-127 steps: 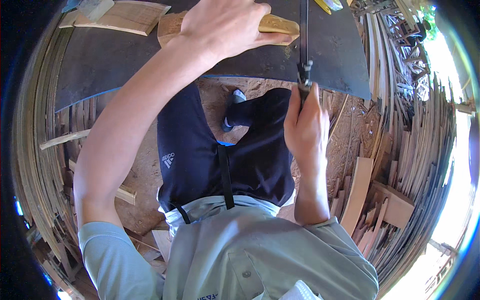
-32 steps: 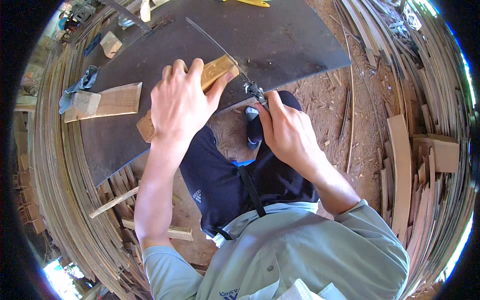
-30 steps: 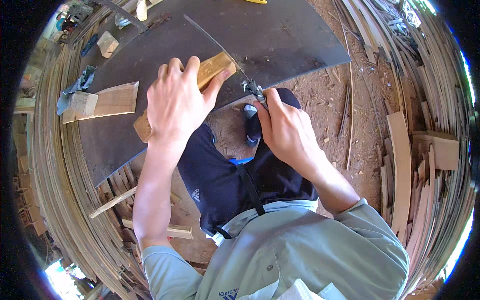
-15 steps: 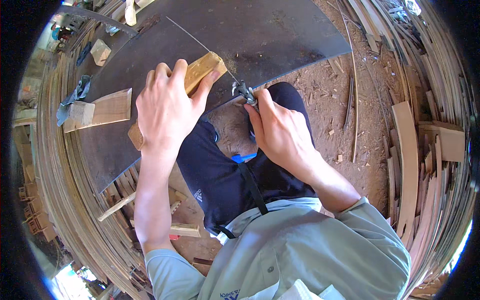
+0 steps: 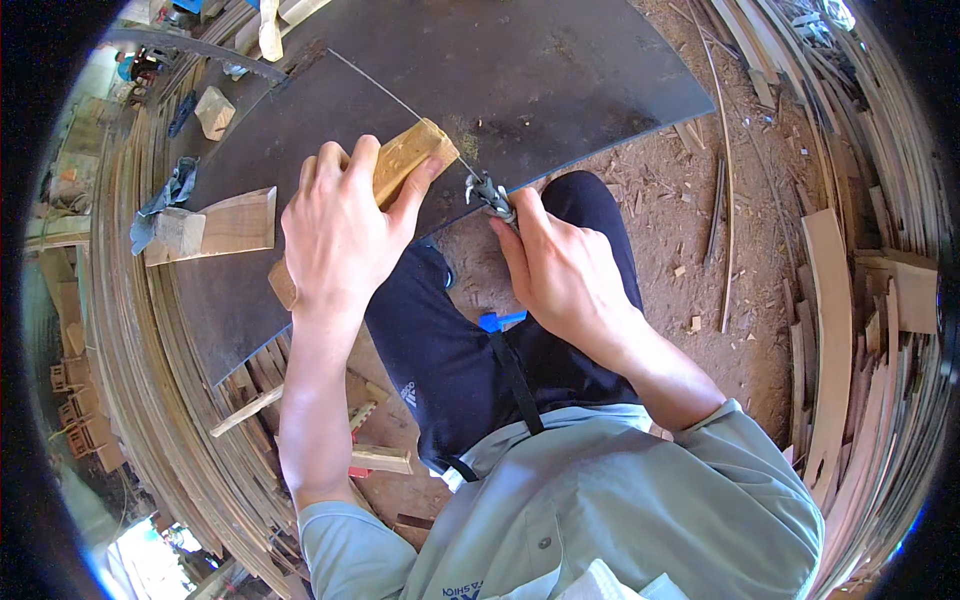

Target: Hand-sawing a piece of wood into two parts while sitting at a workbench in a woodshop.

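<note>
My left hand [image 5: 345, 225] is closed over a yellowish-brown wooden block [image 5: 418, 155] on the dark tabletop, its thumb along the near side. Most of the block lies under that palm; one end shows past the wrist. My right hand [image 5: 570, 270] grips a tool with a dark metal fitting [image 5: 489, 193] just beyond the table edge. From that fitting a thin, saw-like blade [image 5: 375, 83] runs up and left, passing beside the block's far end. Its handle is hidden in my fist. A little sawdust [image 5: 466, 146] lies beside the block.
Left on the dark table [image 5: 560, 70] lie a flat board [image 5: 238, 222], a pale wood block [image 5: 178, 234], a grey-blue cloth [image 5: 170, 200] and another block [image 5: 214, 113]. A curved toothed blade [image 5: 195, 45] is at the far left. Stacked timber [image 5: 830, 330] lines both sides; wood chips litter the floor.
The whole view has shifted slightly, so things sit a little lower and to the right. Both hands keep their grips, and the tool has hardly moved against the block.
</note>
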### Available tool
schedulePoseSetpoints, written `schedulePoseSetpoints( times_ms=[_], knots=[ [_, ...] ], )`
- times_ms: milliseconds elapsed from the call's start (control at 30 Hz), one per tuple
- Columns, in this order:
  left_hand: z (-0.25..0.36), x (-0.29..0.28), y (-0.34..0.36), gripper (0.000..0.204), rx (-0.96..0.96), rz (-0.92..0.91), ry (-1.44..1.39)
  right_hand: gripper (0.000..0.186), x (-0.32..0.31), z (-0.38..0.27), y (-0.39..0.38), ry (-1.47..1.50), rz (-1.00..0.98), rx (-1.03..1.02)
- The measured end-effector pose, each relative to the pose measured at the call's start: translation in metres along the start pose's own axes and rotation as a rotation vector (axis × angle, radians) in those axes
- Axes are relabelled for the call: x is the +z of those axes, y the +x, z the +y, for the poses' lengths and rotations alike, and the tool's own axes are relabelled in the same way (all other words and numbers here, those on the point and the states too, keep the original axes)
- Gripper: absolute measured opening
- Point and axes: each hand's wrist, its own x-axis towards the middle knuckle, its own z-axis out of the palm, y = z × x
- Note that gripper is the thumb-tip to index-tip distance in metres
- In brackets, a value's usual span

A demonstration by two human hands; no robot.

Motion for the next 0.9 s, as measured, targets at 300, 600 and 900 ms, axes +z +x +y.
schedulePoseSetpoints(
  times_ms=[300,600,900],
  knots=[
    [-0.002,0.002,-0.002,0.066,-0.056,-0.005,-0.094,0.021,-0.002,0.009,0.002,0.262,-0.083,-0.010],
    [-0.002,0.007,-0.006,0.064,-0.056,0.069,-0.128,0.017,-0.006,0.001,0.009,0.257,-0.003,-0.070],
    [-0.004,0.011,-0.004,0.067,-0.023,0.143,-0.119,0.018,-0.003,0.001,0.013,0.218,-0.047,-0.057]
  ],
)
